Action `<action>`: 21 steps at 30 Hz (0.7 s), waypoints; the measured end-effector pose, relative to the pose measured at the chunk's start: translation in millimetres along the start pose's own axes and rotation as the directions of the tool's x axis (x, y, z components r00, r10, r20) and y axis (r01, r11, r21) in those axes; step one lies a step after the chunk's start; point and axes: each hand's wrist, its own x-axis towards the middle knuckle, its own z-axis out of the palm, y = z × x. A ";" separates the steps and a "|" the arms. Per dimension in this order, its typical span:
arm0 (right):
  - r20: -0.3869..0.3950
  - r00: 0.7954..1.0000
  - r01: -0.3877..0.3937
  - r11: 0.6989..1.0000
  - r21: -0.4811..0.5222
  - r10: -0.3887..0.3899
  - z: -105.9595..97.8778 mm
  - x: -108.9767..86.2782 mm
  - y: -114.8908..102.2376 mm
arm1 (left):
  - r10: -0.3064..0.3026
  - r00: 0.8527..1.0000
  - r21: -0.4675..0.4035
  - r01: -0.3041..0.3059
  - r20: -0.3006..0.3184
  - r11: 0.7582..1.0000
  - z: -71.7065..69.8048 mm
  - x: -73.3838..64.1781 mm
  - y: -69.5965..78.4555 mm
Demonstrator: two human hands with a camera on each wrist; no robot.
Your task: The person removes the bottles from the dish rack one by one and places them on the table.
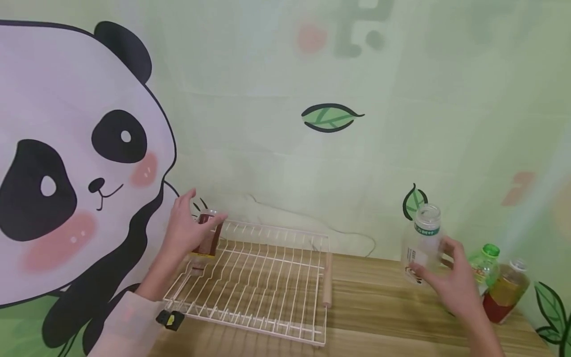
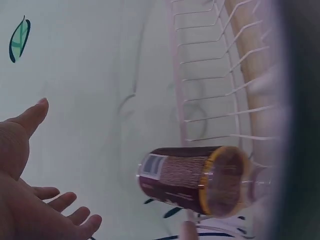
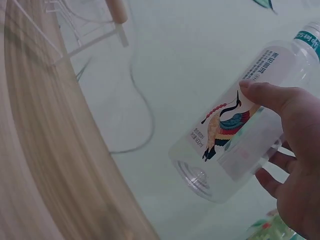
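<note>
At the left rear of the white wire rack (image 1: pixel 263 258), a plastic bottle (image 1: pixel 207 243) with a dark red label stands upside down, its neck toward the wires. My left hand (image 1: pixel 189 223) is beside it; in the left wrist view the fingers of that hand (image 2: pixel 37 195) are spread, apart from the bottle (image 2: pixel 182 177). My right hand (image 1: pixel 455 282) grips a clear, uncapped bottle (image 1: pixel 421 248) above the table's right side, mouth up. Its label, with a crane picture (image 3: pixel 227 125), shows in the right wrist view, the thumb pressing on it.
A green-capped bottle (image 1: pixel 486 265) and a bottle with a red and amber label (image 1: pixel 506 292) stand at the right of the wooden table (image 1: pixel 370 297). The rack has a wooden handle (image 1: pixel 327 280). A black clip-like piece (image 1: pixel 170 320) is at its front left corner. Behind hangs a panda-print cloth (image 1: pixel 267 163).
</note>
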 end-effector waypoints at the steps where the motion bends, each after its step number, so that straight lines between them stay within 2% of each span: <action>1: -0.007 1.000 -0.010 1.000 0.007 0.010 -0.1 -0.1 4.5 | -0.014 1.000 0.002 0.014 0.004 1.000 2.1 0.1 -4.4; 8: -0.029 0.997 -0.075 0.997 0.017 0.076 0.4 -3.6 26.9 | -0.111 0.993 0.015 0.110 0.038 0.994 18.4 -2.8 -30.6; 15: -0.035 0.990 -0.137 0.990 -0.037 0.136 -0.1 -9.6 40.7 | -0.141 0.988 -0.029 0.143 0.068 0.989 24.9 -4.3 -43.7; 21: -0.033 0.983 -0.183 0.974 -0.134 0.181 -2.3 -13.6 49.7 | -0.156 0.981 -0.014 0.159 0.115 0.987 27.2 -2.2 -50.1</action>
